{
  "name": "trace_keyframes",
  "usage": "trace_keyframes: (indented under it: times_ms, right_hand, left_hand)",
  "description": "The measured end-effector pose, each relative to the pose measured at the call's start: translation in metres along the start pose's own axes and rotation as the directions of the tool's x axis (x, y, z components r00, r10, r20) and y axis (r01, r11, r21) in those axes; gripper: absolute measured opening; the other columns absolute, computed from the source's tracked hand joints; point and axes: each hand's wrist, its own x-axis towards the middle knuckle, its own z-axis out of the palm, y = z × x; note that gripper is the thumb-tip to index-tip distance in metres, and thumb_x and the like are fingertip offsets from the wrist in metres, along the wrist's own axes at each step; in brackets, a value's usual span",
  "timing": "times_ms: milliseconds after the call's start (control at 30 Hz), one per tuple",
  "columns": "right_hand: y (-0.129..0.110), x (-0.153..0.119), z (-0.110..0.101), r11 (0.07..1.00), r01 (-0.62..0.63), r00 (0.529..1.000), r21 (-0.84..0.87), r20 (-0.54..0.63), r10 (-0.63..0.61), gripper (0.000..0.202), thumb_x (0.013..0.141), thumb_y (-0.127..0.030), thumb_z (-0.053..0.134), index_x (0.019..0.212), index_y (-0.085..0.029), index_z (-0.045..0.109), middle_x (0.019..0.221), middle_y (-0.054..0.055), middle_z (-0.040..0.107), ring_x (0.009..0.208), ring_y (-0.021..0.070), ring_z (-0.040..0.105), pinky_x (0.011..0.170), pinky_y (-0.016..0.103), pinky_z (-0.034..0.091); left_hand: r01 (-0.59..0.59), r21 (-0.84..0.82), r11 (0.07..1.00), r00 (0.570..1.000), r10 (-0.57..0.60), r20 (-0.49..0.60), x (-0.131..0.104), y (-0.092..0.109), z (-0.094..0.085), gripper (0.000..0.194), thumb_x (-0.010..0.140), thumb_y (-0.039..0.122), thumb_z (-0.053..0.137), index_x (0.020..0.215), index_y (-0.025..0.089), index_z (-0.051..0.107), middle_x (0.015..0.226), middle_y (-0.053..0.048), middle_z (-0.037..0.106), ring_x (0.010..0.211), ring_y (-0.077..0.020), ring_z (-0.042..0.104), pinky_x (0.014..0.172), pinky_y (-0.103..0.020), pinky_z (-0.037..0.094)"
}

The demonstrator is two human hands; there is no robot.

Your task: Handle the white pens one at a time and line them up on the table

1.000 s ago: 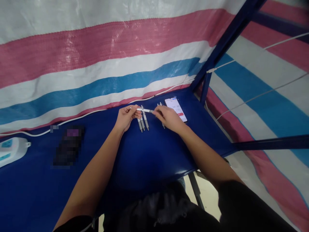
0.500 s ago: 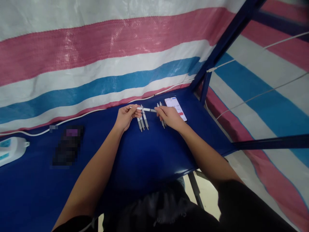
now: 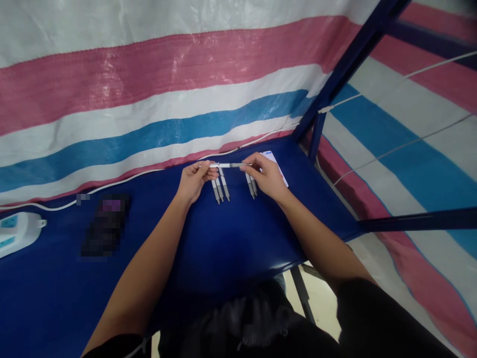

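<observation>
A white and grey pen is held level above the blue table. My left hand pinches its white end between thumb and finger. At its grey end, my right hand has the thumb and forefinger closed round the tip. Below the held pen, three more pens lie side by side with grey tips toward me, their upper ends partly hidden. Another small group of pens lies beside my right fingers, also partly covered.
A phone lies partly behind my right hand. Farther left are a dark blurred object and a white power strip. A white cable runs along the striped sheet. Blue frame posts stand right.
My right hand has shifted slightly, its fingers now more spread and raised at the pen's grey end, showing more of that end. The right hand covers more of the phone. My left hand is almost unchanged.
</observation>
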Motion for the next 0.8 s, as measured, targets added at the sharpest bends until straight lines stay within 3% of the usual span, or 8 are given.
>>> trace_keyframes:
  times_ms: [133, 233, 367, 533, 800]
  right_hand:
    - [-0.0014, 0.0003, 0.0006, 0.990, 0.104, 0.994, 0.092, -0.037, -0.101, 0.022, 0.095, -0.046, 0.080, 0.101, -0.026, 0.074, 0.088, 0.000, 0.070, 0.080, 0.0182, 0.064, 0.079, 0.038, 0.052]
    - [-0.0016, 0.0011, -0.0001, 0.978, 0.114, 0.993, 0.174, -0.049, -0.107, 0.017, 0.094, -0.041, 0.084, 0.102, -0.028, 0.076, 0.088, 0.000, 0.070, 0.080, 0.0178, 0.064, 0.077, 0.037, 0.053]
    - [0.0007, 0.0032, -0.0017, 0.968, 0.081, 0.995, 0.237, -0.073, -0.066, 0.024, 0.092, -0.046, 0.086, 0.106, -0.030, 0.076, 0.082, -0.002, 0.066, 0.077, 0.0170, 0.063, 0.075, 0.037, 0.055]
    - [0.0016, 0.0054, -0.0025, 0.973, 0.092, 0.980, 0.213, -0.192, -0.051, 0.028, 0.095, -0.053, 0.081, 0.112, -0.032, 0.076, 0.081, -0.002, 0.065, 0.073, 0.0170, 0.063, 0.074, 0.037, 0.056]
    - [-0.0035, 0.0066, -0.0046, 0.973, 0.094, 0.951, 0.213, -0.308, -0.025, 0.025, 0.094, -0.050, 0.080, 0.109, -0.031, 0.077, 0.081, -0.003, 0.067, 0.073, 0.0165, 0.065, 0.073, 0.036, 0.060]
  left_hand:
    - [0.006, -0.008, 1.000, 1.000, -0.006, 0.019, -0.0011, 0.0010, 0.0001, 0.034, 0.089, 0.045, 0.090, 0.081, 0.014, 0.080, 0.073, -0.006, 0.078, 0.058, -0.0125, 0.072, 0.059, -0.024, 0.060]
    - [0.011, 0.002, 1.000, 1.000, -0.011, 0.015, -0.0015, 0.0023, 0.0010, 0.044, 0.091, 0.051, 0.088, 0.070, 0.015, 0.076, 0.066, -0.006, 0.074, 0.053, -0.0120, 0.068, 0.053, -0.023, 0.056]
    - [0.018, 0.020, 1.000, 1.000, -0.018, -0.009, -0.0012, 0.0041, 0.0024, 0.046, 0.095, 0.052, 0.083, 0.069, 0.015, 0.075, 0.066, -0.007, 0.073, 0.052, -0.0114, 0.066, 0.054, -0.024, 0.055]
    - [0.023, -0.018, 1.000, 0.999, -0.024, -0.049, 0.0004, 0.0046, 0.0017, 0.037, 0.098, 0.042, 0.081, 0.073, 0.015, 0.076, 0.070, -0.006, 0.075, 0.055, -0.0103, 0.067, 0.057, -0.023, 0.056]
    - [0.032, -0.048, 0.998, 0.998, -0.035, -0.052, 0.0023, 0.0020, -0.0011, 0.036, 0.098, 0.041, 0.082, 0.075, 0.015, 0.076, 0.074, -0.007, 0.077, 0.057, -0.0095, 0.068, 0.057, -0.021, 0.055]
